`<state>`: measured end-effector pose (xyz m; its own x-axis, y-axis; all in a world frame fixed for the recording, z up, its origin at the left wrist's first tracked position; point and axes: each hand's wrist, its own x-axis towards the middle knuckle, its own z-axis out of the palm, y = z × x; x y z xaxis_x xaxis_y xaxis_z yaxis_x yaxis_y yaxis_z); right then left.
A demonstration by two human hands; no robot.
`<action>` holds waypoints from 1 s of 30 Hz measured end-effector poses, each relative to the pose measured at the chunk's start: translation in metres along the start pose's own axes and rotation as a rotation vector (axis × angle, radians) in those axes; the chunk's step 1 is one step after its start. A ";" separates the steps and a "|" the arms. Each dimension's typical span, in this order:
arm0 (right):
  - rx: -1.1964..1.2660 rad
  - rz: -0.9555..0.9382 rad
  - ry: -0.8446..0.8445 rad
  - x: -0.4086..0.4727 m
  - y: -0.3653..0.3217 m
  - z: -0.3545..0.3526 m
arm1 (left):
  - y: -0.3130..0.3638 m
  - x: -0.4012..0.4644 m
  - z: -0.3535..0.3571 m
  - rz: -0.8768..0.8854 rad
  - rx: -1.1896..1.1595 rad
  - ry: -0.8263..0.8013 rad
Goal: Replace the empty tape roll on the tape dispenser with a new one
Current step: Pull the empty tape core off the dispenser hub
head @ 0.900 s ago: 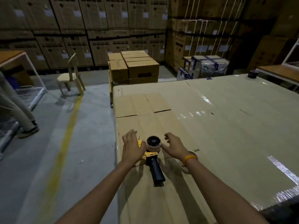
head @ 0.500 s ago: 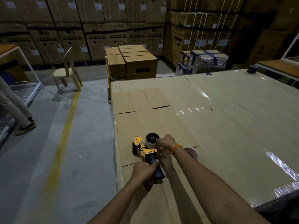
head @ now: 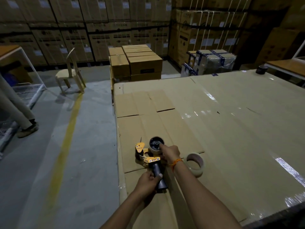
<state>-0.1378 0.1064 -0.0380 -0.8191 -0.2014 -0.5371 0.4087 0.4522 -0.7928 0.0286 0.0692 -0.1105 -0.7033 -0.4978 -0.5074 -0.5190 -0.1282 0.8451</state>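
Both forearms are showing bare from the near edge up to the hands, with no sleeve reaching into view. The left hand (head: pixel 148 180) is wearing nothing on its fingers or wrist. The right hand (head: pixel 170 152) is wearing an orange thread band (head: pixel 176 162) around its wrist, its loose end trailing toward the near side.

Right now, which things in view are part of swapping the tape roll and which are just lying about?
Part of the job:
tape dispenser, handle gripped by the left hand
empty roll on its hub, held by the right hand
new tape roll on the cardboard beside it

Just lying about:
dark roll at the far corner
chair
stacked boxes
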 end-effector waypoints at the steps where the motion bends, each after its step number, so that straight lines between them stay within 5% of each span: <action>1: 0.019 -0.002 0.001 0.000 0.001 0.000 | 0.004 -0.006 0.000 -0.015 -0.021 -0.002; 7: 0.153 -0.051 -0.111 0.045 0.032 0.002 | 0.031 -0.032 -0.006 -0.057 -0.288 -0.072; 16: 0.182 -0.180 -0.370 -0.025 0.016 -0.005 | 0.024 -0.015 -0.013 -0.140 -0.410 -0.071; 24: -0.382 -0.686 -0.415 -0.009 -0.016 -0.042 | 0.016 -0.020 -0.017 -0.204 -0.340 -0.201; 30: -0.744 -0.765 -0.433 0.000 -0.051 -0.047 | 0.015 -0.019 -0.020 -0.208 -0.330 -0.251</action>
<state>-0.1775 0.1241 0.0165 -0.4841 -0.8608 -0.1569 -0.5924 0.4544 -0.6653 0.0434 0.0594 -0.0848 -0.7177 -0.2145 -0.6625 -0.5080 -0.4894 0.7088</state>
